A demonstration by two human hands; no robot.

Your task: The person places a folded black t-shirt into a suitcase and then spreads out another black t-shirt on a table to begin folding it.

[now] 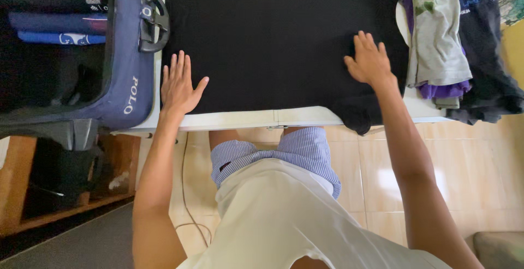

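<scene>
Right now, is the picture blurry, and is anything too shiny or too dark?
Head view: sharp overall. The black cloth is so dark its folds barely show. The floor tiles carry a pale glare patch. Inside the suitcase is shadowy. Both hands, left hand and right hand, look crisp.

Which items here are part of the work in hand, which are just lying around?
In hand: black garment spread flat on the white table; left hand and right hand pressed flat on it.

Lying about: pile of clothes at right; open blue suitcase at left, folded clothes inside.
</scene>
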